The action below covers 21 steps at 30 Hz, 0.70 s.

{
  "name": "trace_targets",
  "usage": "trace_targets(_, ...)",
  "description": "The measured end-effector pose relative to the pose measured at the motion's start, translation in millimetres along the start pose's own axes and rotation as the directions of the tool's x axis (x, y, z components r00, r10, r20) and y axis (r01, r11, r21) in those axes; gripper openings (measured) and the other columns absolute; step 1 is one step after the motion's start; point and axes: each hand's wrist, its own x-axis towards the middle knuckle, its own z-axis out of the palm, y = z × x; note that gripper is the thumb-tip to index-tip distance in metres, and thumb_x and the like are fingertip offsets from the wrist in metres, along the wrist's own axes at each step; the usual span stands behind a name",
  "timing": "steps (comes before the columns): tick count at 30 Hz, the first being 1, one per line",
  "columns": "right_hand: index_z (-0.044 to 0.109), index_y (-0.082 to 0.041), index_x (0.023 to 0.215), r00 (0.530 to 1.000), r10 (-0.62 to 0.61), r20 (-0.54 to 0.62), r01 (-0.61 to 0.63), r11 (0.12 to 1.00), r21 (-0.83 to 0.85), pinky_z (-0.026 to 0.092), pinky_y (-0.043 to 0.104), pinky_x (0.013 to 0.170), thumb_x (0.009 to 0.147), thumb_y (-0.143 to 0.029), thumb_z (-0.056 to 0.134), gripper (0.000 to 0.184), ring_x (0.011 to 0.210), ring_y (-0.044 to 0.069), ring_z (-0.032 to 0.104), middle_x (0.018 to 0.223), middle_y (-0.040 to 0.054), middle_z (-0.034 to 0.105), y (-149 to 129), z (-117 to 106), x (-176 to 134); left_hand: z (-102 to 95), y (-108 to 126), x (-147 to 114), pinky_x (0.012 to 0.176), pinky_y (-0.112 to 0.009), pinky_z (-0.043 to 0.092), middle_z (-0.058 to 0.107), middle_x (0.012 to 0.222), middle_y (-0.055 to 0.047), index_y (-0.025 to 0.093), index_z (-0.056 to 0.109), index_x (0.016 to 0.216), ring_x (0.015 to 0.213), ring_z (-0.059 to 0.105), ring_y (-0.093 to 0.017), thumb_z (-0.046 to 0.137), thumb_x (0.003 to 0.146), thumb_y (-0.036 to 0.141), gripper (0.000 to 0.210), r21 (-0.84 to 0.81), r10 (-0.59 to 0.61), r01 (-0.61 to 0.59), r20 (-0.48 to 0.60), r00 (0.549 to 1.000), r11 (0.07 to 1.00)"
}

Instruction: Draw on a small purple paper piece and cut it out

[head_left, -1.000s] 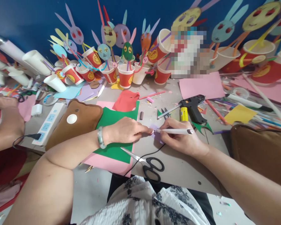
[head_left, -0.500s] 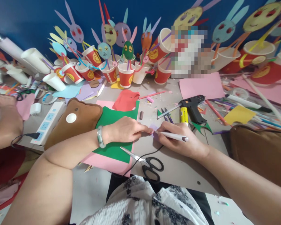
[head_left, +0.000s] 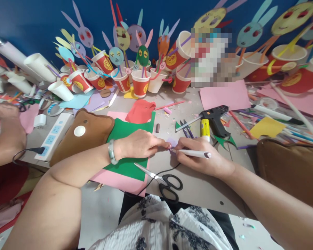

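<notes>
My left hand (head_left: pixel 139 143) presses the tip of its stretched index finger on a small purple piece of paper (head_left: pixel 172 141); its other fingers curl loosely above the table. My right hand (head_left: pixel 202 156) is closed around a white pen (head_left: pixel 194 152), its tip at the paper's lower edge by my left fingertip. Part of the purple paper is hidden by my fingers. Beneath my left hand lies green paper (head_left: pixel 131 166) on top of pink paper (head_left: pixel 114 182). Black-handled scissors (head_left: pixel 163 178) lie partly spread between my hands and the table's front edge.
Beyond my right hand are a glue gun (head_left: pixel 214 119), a yellow glue stick (head_left: pixel 205 128) and a second pair of scissors (head_left: pixel 185 128). A brown cushion (head_left: pixel 94 130) and a power strip (head_left: pixel 52 137) lie left. Paper-cup puppets (head_left: pixel 141 83) line the back. Another person's arm (head_left: pixel 10 128) reaches in.
The pen tip and my right hand have shifted slightly down along the purple paper, uncovering more of it. My left hand stays in place.
</notes>
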Motion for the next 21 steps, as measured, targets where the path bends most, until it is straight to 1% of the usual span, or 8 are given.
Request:
trace_targets(4,0.055,-0.022,0.068,0.998,0.064,-0.026,-0.063,0.997,0.036,0.035,0.023,0.050,0.079,-0.024,0.054,0.012,0.047,0.011,0.047,0.057,-0.0014,0.058,2.4,-0.6,2.3,-1.0,1.4,-0.1,0.065,-0.024,0.048,0.078,0.094,0.000,0.031,0.067,0.128,0.077,0.071,-0.015,0.053,0.090,0.016,0.043,0.014,-0.011,0.011,0.010,1.000,1.000)
trace_targets(7,0.057,-0.022,0.069,0.995,0.097,-0.027,-0.095,0.994,0.053,0.037,0.023,0.050,0.079,-0.024,0.053,0.011,0.048,0.011,0.050,0.059,-0.0014,0.060,4.5,-2.1,3.9,-1.7,2.4,-0.1,0.065,-0.024,0.047,0.078,0.096,0.000,0.032,0.067,0.128,0.078,0.071,-0.015,0.053,0.091,0.016,0.043,0.016,-0.019,0.019,0.014,1.000,1.000)
trace_targets(13,0.057,-0.022,0.067,0.998,0.062,0.024,-0.063,0.995,0.077,0.039,0.023,0.051,0.078,-0.023,0.054,0.011,0.049,0.011,0.051,0.060,-0.0012,0.064,2.2,-6.7,5.3,-1.6,2.1,0.0,0.063,-0.024,0.047,0.078,0.092,-0.001,0.030,0.068,0.127,0.075,0.071,-0.015,0.053,0.090,0.015,0.043,0.024,-0.011,0.011,0.010,1.000,1.000)
trace_targets(17,0.057,-0.022,0.068,0.998,0.055,0.012,-0.056,0.993,0.108,0.040,0.022,0.051,0.077,-0.021,0.053,0.010,0.051,0.012,0.052,0.061,-0.0008,0.064,2.1,-8.7,6.3,-1.3,2.0,0.0,0.064,-0.023,0.047,0.078,0.095,-0.001,0.031,0.068,0.127,0.077,0.071,-0.014,0.053,0.089,0.015,0.044,0.015,-0.009,0.009,0.005,1.000,1.000)
trace_targets(21,0.058,-0.021,0.068,0.995,0.055,0.078,-0.064,0.990,0.122,0.040,0.023,0.051,0.077,-0.022,0.053,0.010,0.051,0.012,0.054,0.061,-0.0007,0.065,2.7,-9.7,6.2,-1.5,2.6,0.3,0.065,-0.024,0.048,0.078,0.097,-0.001,0.030,0.068,0.127,0.078,0.072,-0.015,0.053,0.090,0.015,0.043,0.009,-0.013,0.013,0.009,1.000,1.000)
